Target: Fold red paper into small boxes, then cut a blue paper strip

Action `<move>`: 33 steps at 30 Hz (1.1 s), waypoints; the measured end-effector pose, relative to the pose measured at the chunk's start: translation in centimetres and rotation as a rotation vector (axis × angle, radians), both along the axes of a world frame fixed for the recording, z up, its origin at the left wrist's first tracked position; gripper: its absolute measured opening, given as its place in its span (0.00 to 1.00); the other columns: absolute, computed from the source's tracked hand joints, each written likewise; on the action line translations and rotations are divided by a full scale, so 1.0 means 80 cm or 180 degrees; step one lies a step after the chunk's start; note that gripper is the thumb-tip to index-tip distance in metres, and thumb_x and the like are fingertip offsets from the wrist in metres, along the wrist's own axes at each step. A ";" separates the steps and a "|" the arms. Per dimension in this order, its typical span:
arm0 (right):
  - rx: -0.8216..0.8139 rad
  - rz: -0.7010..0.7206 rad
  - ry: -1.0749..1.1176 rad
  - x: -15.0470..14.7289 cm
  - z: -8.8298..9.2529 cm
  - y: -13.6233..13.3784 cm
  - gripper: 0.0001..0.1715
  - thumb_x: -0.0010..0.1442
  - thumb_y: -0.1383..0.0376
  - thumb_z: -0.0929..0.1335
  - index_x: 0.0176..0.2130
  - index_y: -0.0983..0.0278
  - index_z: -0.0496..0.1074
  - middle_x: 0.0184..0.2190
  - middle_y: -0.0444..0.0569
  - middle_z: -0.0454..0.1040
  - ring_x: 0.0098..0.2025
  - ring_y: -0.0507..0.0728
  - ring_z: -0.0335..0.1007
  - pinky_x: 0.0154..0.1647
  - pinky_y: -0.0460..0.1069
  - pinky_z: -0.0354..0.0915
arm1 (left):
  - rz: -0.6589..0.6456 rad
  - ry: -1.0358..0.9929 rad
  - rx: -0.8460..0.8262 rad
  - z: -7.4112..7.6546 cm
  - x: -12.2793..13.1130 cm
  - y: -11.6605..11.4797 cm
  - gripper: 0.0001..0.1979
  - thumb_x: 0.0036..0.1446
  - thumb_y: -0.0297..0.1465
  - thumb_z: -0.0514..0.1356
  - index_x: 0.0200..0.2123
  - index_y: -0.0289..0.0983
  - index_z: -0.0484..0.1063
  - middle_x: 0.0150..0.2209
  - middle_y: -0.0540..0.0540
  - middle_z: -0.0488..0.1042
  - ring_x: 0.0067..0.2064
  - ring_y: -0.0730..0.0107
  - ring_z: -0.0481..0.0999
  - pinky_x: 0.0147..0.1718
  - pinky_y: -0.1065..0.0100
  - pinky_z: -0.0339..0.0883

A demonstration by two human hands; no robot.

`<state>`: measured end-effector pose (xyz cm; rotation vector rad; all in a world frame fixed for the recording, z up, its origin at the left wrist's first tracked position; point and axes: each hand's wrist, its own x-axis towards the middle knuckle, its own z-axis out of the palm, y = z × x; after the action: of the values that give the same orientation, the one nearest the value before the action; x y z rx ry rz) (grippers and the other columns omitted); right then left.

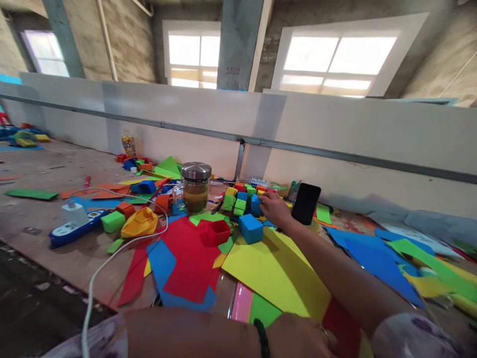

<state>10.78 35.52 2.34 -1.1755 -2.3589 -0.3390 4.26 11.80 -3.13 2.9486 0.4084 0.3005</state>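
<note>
My right hand [275, 210] reaches to the group of small coloured cubes in the middle of the table. Its fingers close at the side of a small blue paper cube [255, 205]. Green cubes [239, 207] and a yellow cube [231, 191] sit just left of it. A larger blue paper cube [251, 228] stands below that hand, on a yellow sheet [274, 268]. Low in the picture, my left hand [298, 335] rests over the sheets near my body, a black bracelet on its wrist. Its fingers are mostly out of sight at the bottom edge.
A lidded glass mug [196, 191] stands left of the cubes, and a phone [306, 204] leans upright on the right. A white cable [128, 243] crosses the left side near a blue power strip [76, 227]. An open red paper box [218, 232] lies on red paper.
</note>
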 end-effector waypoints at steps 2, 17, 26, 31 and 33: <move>-0.0006 -0.0133 -0.0010 -0.001 0.006 -0.006 0.16 0.62 0.66 0.64 0.48 0.64 0.75 0.49 0.57 0.73 0.54 0.64 0.65 0.54 0.55 0.62 | -0.0026 -0.0006 0.0003 -0.001 0.000 0.000 0.13 0.59 0.36 0.61 0.47 0.44 0.72 0.41 0.51 0.74 0.42 0.68 0.71 0.22 0.69 0.59; -0.0483 -0.0301 -0.0173 -0.010 0.015 -0.030 0.21 0.59 0.56 0.69 0.50 0.62 0.72 0.47 0.55 0.76 0.43 0.61 0.73 0.37 0.49 0.64 | 0.0069 -0.0219 -0.0016 -0.002 -0.001 -0.003 0.10 0.62 0.37 0.57 0.44 0.43 0.74 0.40 0.51 0.74 0.42 0.68 0.72 0.25 0.69 0.61; -0.0528 -0.0366 -0.0099 -0.020 0.013 -0.008 0.12 0.64 0.62 0.66 0.44 0.63 0.74 0.43 0.51 0.77 0.42 0.56 0.73 0.42 0.48 0.64 | 0.0054 -0.0125 -0.0404 0.015 -0.002 -0.004 0.07 0.60 0.35 0.57 0.39 0.41 0.74 0.40 0.50 0.75 0.41 0.68 0.74 0.26 0.72 0.63; -0.0391 -0.0584 -0.0201 -0.025 0.017 -0.021 0.17 0.66 0.60 0.61 0.42 0.62 0.77 0.47 0.55 0.74 0.42 0.60 0.73 0.37 0.50 0.64 | 0.0152 -0.0123 -0.0537 0.018 -0.004 -0.002 0.09 0.60 0.36 0.55 0.36 0.41 0.73 0.37 0.50 0.75 0.38 0.69 0.74 0.23 0.72 0.60; -0.0354 -0.0602 -0.0233 -0.023 0.018 -0.025 0.17 0.66 0.59 0.61 0.42 0.61 0.77 0.47 0.55 0.74 0.41 0.60 0.73 0.36 0.50 0.64 | 0.0129 -0.0188 -0.0712 0.017 -0.004 0.003 0.11 0.61 0.39 0.55 0.34 0.41 0.73 0.35 0.50 0.75 0.36 0.69 0.73 0.23 0.72 0.61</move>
<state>8.94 33.52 3.80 -1.4670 -2.3600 -0.3224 3.92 12.03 -1.73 2.7094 0.4618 0.3232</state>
